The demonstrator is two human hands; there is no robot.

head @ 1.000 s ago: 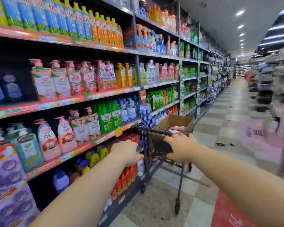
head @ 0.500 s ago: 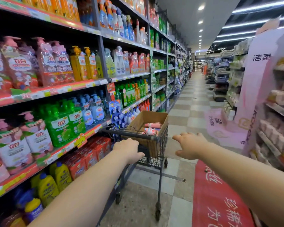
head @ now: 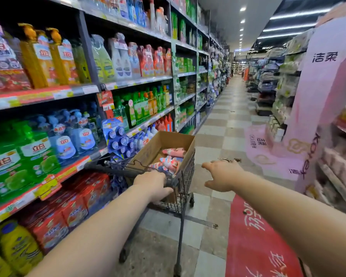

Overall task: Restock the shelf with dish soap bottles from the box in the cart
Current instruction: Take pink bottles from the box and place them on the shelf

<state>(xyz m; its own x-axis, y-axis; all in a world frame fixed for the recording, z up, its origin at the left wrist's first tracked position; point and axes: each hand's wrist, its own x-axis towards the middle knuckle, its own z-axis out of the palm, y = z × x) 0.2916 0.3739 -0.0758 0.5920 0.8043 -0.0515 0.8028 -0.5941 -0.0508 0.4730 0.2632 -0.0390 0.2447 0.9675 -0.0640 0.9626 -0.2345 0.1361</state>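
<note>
A dark wire cart [head: 185, 182] stands in the aisle beside the shelves on my left. Inside it sits an open cardboard box [head: 164, 142] holding several pink and white dish soap bottles [head: 173, 154] lying on their sides. My left hand [head: 153, 183] grips the cart's handle bar. To the right of the cart my right hand [head: 222, 174] hovers off the handle with fingers spread, holding nothing. The shelf [head: 48, 94] on the left is packed with orange, green, blue and pink dish soap bottles.
The checkered aisle floor [head: 224, 120] runs ahead of the cart. A red floor mat [head: 254, 236] lies at the lower right. A pink display stand [head: 326, 80] and shelves of packaged goods line the right side. Red boxes [head: 72, 208] fill the low shelf.
My right hand has come off the cart handle and moved out to the right, fingers spread. The cart has rolled forward along the shelves, past the pink bottles to the green and blue ones.
</note>
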